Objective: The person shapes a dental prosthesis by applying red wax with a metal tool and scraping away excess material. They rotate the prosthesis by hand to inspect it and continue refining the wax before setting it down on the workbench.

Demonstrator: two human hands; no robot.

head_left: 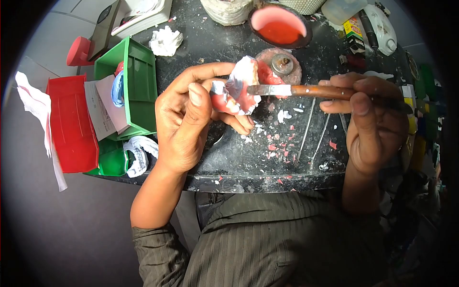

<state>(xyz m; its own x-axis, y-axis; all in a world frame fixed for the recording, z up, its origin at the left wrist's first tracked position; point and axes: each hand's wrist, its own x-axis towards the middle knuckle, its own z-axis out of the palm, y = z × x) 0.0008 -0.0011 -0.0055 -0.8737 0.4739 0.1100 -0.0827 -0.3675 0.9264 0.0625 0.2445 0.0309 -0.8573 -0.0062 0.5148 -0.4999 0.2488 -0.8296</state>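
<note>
My left hand (179, 115) is closed around a dental model (242, 76) of white plaster and pink wax, with a grey-blue patch on it. Thumb and fingers grip it from its left side and below. In my right hand (370, 124) is a knife (315, 92) with a brown wooden handle and a flat metal blade. The blade points left, and its tip reaches the model's right part; whether it presses in cannot be made out. White and pink scraps (282, 148) lie on the black table (224, 165) below the hands.
Behind the model stand a small metal burner (282, 64) and a dark bowl with pink-red contents (278, 28). Green (142, 86) and red bins (74, 124) are at left, near a blue-white dental impression (138, 155). Thin metal tools (306, 131) lie between the hands.
</note>
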